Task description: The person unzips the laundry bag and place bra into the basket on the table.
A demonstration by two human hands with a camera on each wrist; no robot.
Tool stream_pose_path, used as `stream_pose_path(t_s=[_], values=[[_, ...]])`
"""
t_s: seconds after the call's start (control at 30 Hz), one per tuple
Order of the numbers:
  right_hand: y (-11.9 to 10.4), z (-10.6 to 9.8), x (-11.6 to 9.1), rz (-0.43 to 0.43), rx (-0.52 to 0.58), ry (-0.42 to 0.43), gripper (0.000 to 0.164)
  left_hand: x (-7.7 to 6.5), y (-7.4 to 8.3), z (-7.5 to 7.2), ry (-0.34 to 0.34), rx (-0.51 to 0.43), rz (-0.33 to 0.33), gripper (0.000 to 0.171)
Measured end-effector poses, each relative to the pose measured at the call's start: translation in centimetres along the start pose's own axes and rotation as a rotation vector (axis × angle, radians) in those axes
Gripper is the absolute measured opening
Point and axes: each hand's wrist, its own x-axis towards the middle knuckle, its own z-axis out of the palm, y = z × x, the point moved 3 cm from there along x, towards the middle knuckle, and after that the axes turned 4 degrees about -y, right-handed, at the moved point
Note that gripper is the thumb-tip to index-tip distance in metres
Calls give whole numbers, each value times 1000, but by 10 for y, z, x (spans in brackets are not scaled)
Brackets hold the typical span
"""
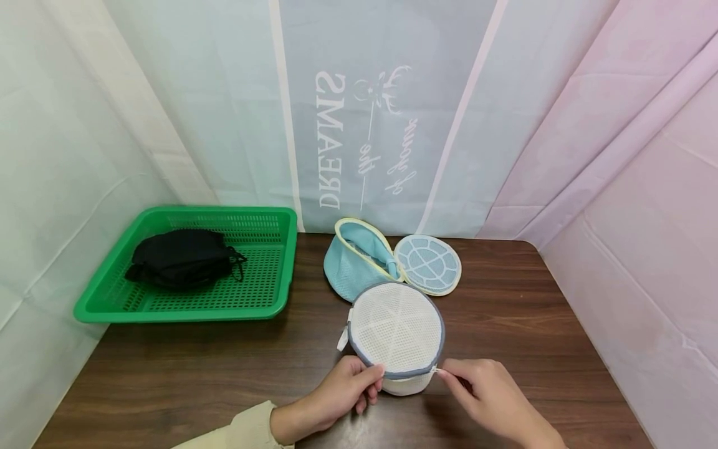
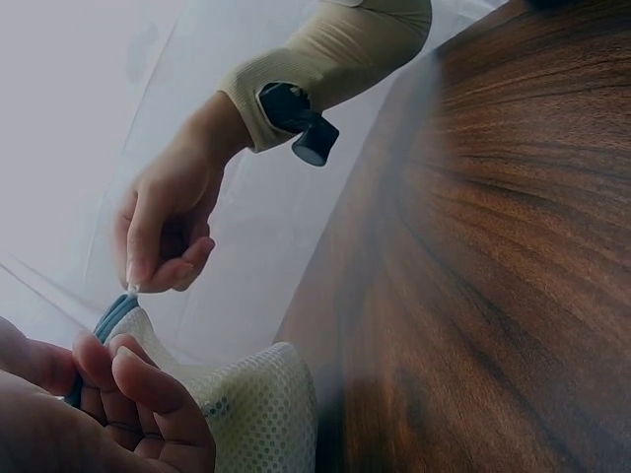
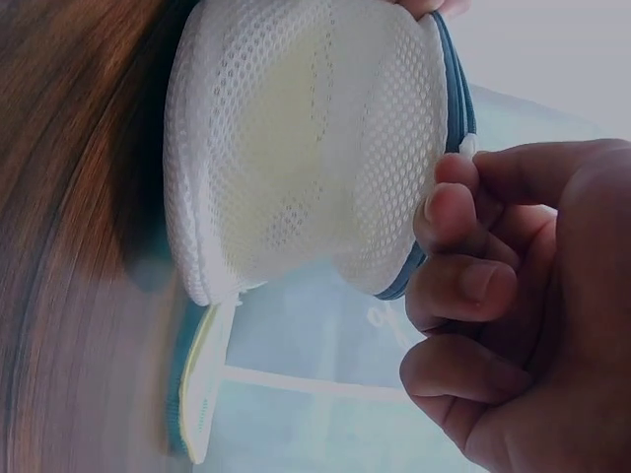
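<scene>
A round white mesh laundry bag (image 1: 397, 327) with a grey-blue zipper edge stands on the table in front of me, its lid lying over the top. My left hand (image 1: 344, 390) pinches the bag's front rim between thumb and fingers. At the rim's right front, my right hand (image 1: 485, 396) pinches the small white zipper pull (image 3: 467, 146) between thumb and index finger. In the right wrist view the mesh side wall stands between table and zipper. A white tab (image 1: 343, 338) sticks out on the bag's left side.
Behind the bag lies a blue mesh bag (image 1: 353, 268) with yellow trim, open, its round lid (image 1: 428, 264) flipped out to the right. A green basket (image 1: 283, 274) at the left holds a black drawstring pouch (image 1: 182, 257). Fabric curtains (image 1: 241, 112) enclose the wooden table (image 1: 505, 312).
</scene>
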Motion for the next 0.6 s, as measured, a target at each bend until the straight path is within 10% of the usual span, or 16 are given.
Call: stream_pose_path(t_s=[0.6], values=[[13,-7,0,53,-7,22,50,0,-1,-2,-3,-7,-8,38]])
